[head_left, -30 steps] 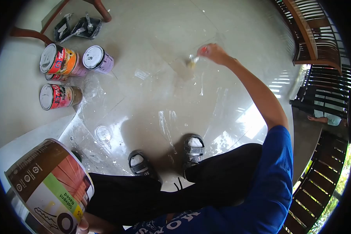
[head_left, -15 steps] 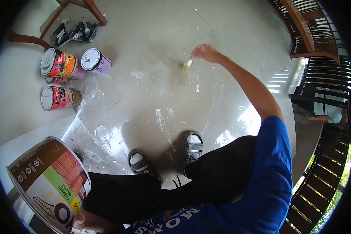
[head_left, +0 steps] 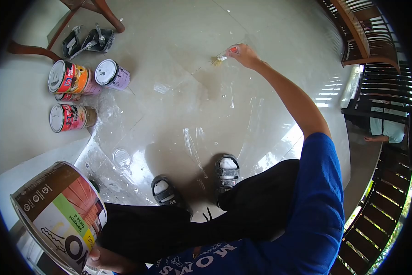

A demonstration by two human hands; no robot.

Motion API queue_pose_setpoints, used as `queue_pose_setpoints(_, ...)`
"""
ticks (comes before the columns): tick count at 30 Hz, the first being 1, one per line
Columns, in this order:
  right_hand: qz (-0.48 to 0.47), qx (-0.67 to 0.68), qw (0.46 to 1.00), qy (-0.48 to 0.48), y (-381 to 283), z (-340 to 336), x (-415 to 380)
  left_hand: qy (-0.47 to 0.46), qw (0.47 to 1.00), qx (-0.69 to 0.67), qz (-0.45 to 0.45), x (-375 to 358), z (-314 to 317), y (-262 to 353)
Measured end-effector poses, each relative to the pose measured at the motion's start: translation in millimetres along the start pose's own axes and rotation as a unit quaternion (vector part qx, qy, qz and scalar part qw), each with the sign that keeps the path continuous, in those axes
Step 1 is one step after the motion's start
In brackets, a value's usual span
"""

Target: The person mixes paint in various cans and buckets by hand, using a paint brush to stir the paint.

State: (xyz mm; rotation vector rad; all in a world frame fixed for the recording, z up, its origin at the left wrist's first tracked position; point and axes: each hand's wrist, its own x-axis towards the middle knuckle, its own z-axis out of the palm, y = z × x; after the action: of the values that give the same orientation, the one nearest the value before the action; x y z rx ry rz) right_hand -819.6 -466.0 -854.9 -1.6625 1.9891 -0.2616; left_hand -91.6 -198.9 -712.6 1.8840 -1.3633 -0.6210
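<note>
My right hand (head_left: 245,57) is stretched out over the tiled floor, its fingers closed round the red handle of a paintbrush (head_left: 218,60). The pale bristles point left, away from the hand, and look a little above the floor. At the lower left, my left hand (head_left: 109,260) grips a large tin can (head_left: 61,213) with a brown, green and white label reading "Solvent Based". The can is tilted, and its inside cannot be seen. Most of the left-hand fingers are hidden.
Paint cans (head_left: 73,117) stand by the left wall, with a lilac-labelled can (head_left: 113,74) beside them. Black paint trays (head_left: 98,41) lie near a wooden chair leg (head_left: 107,13). White smears mark the floor (head_left: 178,110). A clear round lid (head_left: 121,158) lies near my sandals (head_left: 226,172). Behind a slatted bench (head_left: 384,87) is another person (head_left: 389,128).
My right hand has lifted the paintbrush slightly up and away, and the bristles now point more to the left. The can in my left hand is almost unmoved.
</note>
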Motion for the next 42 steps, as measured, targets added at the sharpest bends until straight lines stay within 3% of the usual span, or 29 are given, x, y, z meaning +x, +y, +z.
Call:
queue_pose_setpoints(1, 0.015, -0.012, 1.0, 0.014, -1.7, 0.6, -0.9, 0.005, 1.0, 0.005, 0.0, -1.9, -5.4, -0.8)
queue_pose_setpoints(4, -0.042, 0.108, 0.976, -0.186, 24.6, -5.3, 15.7, 0.022, 1.0, 0.015, -0.002, -6.0, -14.6, 0.0)
queue_pose_setpoints(10, 0.056, -0.012, 0.998, -0.005, 5.4, -16.6, 1.1, 0.044, 0.998, 0.033, -0.019, -20.3, -38.1, -8.6)
queue_pose_setpoints(13, -0.007, 0.075, 0.994, -0.077, 27.1, -4.1, 1.7, 0.057, 0.997, 0.039, -0.023, -26.1, -52.4, -11.3)
queue_pose_setpoints(16, -0.023, 0.163, 0.963, -0.212, 35.8, 7.3, -11.5, 0.062, 0.997, 0.045, -0.029, -31.7, -61.2, -15.2)
queue_pose_setpoints(19, 0.009, 0.124, 0.946, -0.299, 29.0, 22.7, -30.4, 0.065, 0.997, 0.043, -0.029, -33.2, -65.1, -17.9)
queue_pose_setpoints(20, 0.054, 0.072, 0.948, -0.306, -2.4, 2.1, -48.0, 0.065, 0.996, 0.045, -0.029, -33.3, -65.6, -18.5)
queue_pose_setpoints(23, 0.002, 0.122, 0.968, -0.219, 45.5, 0.2, -25.6, 0.064, 0.997, 0.041, -0.03, -33.4, -64.5, -22.0)
queue_pose_setpoints(26, 0.029, 0.123, 0.989, -0.082, 75.4, -11.7, -16.7, 0.067, 0.997, 0.038, -0.03, -34.8, -62.7, -23.5)
queue_pose_setpoints(29, -0.006, 0.152, 0.969, -0.193, 80.6, 1.2, -29.7, 0.069, 0.997, 0.036, -0.026, -35.0, -60.2, -24.3)
queue_pose_setpoints(32, 0.077, 0.023, 0.945, -0.317, 18.7, 15.8, -70.7, 0.068, 0.997, 0.035, -0.025, -33.5, -61.1, -25.1)
queue_pose_setpoints(35, 0.046, 0.009, 0.948, -0.316, 23.3, 14.7, -61.1, 0.07, 0.997, 0.033, -0.026, -34.2, -62.0, -27.8)
queue_pose_setpoints(36, -0.006, 0.054, 0.955, -0.291, 49.7, 12.5, -40.1, 0.07, 0.997, 0.033, -0.026, -34.4, -61.8, -27.3)
queue_pose_setpoints(39, 0.049, -0.005, 0.996, -0.07, 56.0, -18.1, -25.8, 0.074, 0.996, 0.03, -0.024, -35.0, -65.7, -29.2)
queue_pose_setpoints(42, 0.028, 0.054, 0.988, -0.143, 62.9, -12.9, -32.9, 0.077, 0.996, 0.031, -0.025, -37.5, -68.3, -29.8)
